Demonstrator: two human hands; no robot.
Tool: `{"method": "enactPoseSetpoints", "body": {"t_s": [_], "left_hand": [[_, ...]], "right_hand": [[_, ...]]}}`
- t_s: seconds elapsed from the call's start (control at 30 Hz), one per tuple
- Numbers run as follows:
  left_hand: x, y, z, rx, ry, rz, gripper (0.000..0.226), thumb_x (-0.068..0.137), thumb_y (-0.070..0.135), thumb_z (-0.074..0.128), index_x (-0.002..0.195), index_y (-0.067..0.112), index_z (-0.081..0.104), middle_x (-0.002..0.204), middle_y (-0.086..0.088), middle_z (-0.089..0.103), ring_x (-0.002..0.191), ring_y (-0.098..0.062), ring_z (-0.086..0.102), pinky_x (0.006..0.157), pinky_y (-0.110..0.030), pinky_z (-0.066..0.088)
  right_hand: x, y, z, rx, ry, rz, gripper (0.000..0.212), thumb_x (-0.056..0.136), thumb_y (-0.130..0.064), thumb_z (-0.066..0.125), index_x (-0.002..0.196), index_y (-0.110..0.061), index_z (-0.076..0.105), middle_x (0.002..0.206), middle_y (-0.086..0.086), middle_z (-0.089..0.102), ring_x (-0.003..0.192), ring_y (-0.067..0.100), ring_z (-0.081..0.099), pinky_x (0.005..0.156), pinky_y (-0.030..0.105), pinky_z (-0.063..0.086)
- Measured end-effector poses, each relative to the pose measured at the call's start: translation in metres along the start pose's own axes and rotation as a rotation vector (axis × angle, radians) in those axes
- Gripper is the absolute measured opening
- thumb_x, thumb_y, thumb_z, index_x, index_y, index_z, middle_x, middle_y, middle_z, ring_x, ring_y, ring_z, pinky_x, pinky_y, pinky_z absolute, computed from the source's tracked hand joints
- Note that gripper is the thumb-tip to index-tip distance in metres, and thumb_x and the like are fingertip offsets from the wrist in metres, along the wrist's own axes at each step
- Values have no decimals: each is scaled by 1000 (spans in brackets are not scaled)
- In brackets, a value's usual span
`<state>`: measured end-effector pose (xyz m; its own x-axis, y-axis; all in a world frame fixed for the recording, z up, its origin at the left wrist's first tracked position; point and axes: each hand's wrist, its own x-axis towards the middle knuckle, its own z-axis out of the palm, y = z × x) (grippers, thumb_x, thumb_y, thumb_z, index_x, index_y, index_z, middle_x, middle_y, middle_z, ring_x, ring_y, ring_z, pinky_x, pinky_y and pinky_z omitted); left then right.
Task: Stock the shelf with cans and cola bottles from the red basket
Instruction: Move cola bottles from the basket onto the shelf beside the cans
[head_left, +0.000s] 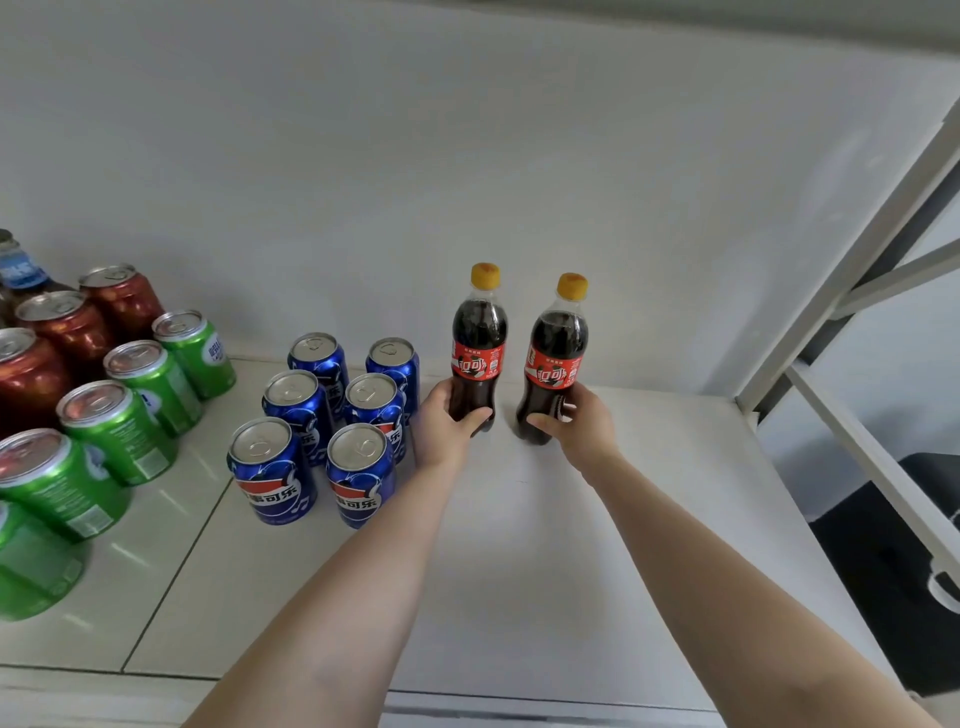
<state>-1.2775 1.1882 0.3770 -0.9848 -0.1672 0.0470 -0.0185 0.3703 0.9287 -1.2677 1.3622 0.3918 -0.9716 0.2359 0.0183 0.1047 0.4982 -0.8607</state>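
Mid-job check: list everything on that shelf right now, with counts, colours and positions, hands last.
cola bottles: 2, dark cola, red labels, yellow caps, upright side by side, mid-shelf near the back wall
blue cans: 6, blue, two rows left of the bottles
green cans: at least 5, green, left part, one cut off by the frame edge
red cans: 3, dark red, far left rear
blue-labelled bottle: 1, partly visible, far left edge
shelf: 1, white
left hand: grips left bottle's base
right hand: grips right bottle's base
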Motion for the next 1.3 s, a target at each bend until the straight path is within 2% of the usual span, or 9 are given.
{"method": "enactPoseSetpoints", "body": {"t_s": [0.13,0.23,0.33,0.47,0.67,0.77,0.83,1.07,1.3], "left_hand": [[0,0,1,-10,10,8,47,77,22,76,121,17,60,118,-2,69,110,-20,63,88,-28,45],[-2,-2,3,-34,17,-20,59,76,23,76,130,16,54,125,-3,65,117,-19,59,95,-29,44],[-11,-5,7,-40,26,-52,81,75,23,77,144,13,37,142,-5,52,132,-21,47,110,-36,37],[-47,-8,11,46,35,-60,80,83,15,69,149,9,24,153,-9,33,141,-23,32,113,-29,25],[-141,-16,-8,31,-26,7,62,85,7,63,142,13,39,143,-7,44,128,-18,47,95,-14,30],[-190,-20,-47,126,87,116,54,83,6,64,135,12,49,134,-5,53,123,-20,52,96,-14,33],[-228,-25,-80,149,216,137,54,81,4,65,132,9,51,129,-8,56,120,-24,53,100,-22,38],[-417,-76,-175,320,434,-248,55,85,10,64,137,9,46,136,-10,52,128,-26,47,105,-30,32],[-600,-135,-241,373,540,-557,52,87,14,63,136,12,49,138,-8,52,129,-25,46,105,-30,33]], "right_hand": [[-4,-4,0,-20,5,-5,49,74,-16,79,119,-11,58,114,6,66,95,17,58,81,28,44],[-5,-3,0,-56,-1,-3,51,76,-20,78,122,-12,56,116,4,66,103,20,61,82,26,42],[-11,2,1,-63,-13,58,71,79,-26,76,140,-15,42,136,6,55,125,24,52,96,31,43],[-39,11,-3,-50,32,139,78,83,-28,71,148,-16,30,147,6,42,134,22,42,106,34,38],[-115,28,-15,-58,24,37,55,86,-23,67,136,-17,47,135,-1,55,125,18,51,104,33,41],[-158,24,-15,-99,-40,-127,46,85,-22,68,128,-20,53,126,-5,60,117,14,55,98,26,42],[-187,14,-11,-91,-115,-211,44,84,-21,68,126,-20,56,124,-5,60,115,13,56,95,23,42],[-330,-12,39,-156,-497,-474,44,86,-21,67,128,-16,55,128,1,59,116,17,56,94,21,40],[-476,-16,106,-496,-841,-657,49,91,-32,57,137,-24,44,136,-1,49,125,19,46,96,34,44]]}}
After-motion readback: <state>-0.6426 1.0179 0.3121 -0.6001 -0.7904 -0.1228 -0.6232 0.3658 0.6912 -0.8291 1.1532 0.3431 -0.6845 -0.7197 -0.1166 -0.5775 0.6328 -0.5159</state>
